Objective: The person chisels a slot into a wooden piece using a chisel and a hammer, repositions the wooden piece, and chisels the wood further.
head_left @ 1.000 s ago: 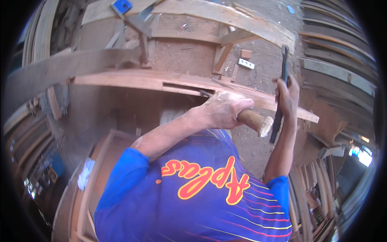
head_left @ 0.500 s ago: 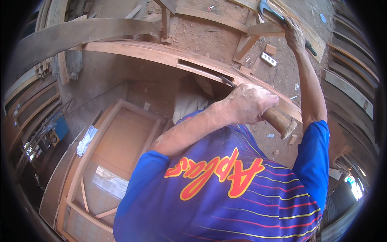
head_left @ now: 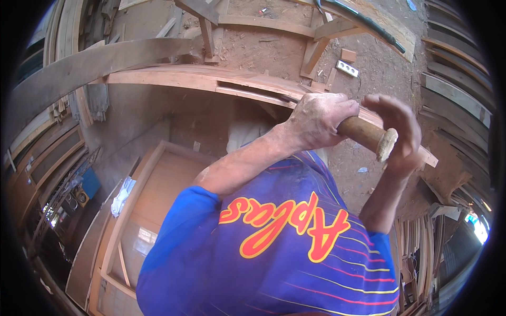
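My left hand (head_left: 321,118) is closed around the thick wooden handle of a chisel (head_left: 366,132). The handle's pale, battered butt end points right. Only a short piece of the dark blade shows past my fist, by the long slot (head_left: 253,94) cut in a wooden beam (head_left: 168,78). My right hand (head_left: 398,124), smeared somewhat by motion, is raised just beyond the butt end with its fingers stretched and curved, holding nothing. Farther off, a hammer (head_left: 369,26) with a dark handle rests on a plank on the wooden support, its head partly cut off by the top edge.
A grey board (head_left: 110,58) crosses at the upper left. On the dirt floor lie a white power strip (head_left: 347,68) and a small wood block (head_left: 348,55). A framed wooden panel (head_left: 132,210) leans at the lower left. Stacked timber (head_left: 458,100) lines the right side.
My right hand has let go of the hammer, leaving it on the plank, and come back toward the chisel's butt end. My left hand keeps its hold on the chisel.
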Tool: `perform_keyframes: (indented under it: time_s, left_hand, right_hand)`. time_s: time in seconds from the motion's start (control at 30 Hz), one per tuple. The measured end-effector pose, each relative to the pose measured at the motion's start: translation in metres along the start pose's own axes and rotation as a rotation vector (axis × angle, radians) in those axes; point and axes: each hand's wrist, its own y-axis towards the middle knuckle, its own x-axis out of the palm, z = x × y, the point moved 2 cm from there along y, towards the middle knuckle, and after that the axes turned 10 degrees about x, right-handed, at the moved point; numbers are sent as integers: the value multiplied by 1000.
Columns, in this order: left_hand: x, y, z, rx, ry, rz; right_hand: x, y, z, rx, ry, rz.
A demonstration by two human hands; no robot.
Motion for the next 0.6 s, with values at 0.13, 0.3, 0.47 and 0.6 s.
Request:
perform_keyframes:
  time_s: [0.13,0.3,0.47,0.6]
  left_hand:
    - [2,-8,-3,8,-89,26]
    - [-38,-3,3,39,4,36]
    - [-80,-16,9,59,80,-30]
    - [-63,-18,21,170,-124,91]
  right_hand:
    - [52,-21,10,-174,103,193]
    - [103,1,-17,-194,54,201]
    - [144,-3,-24,-117,518,306]
    - [144,-17,-40,-364,225,221]
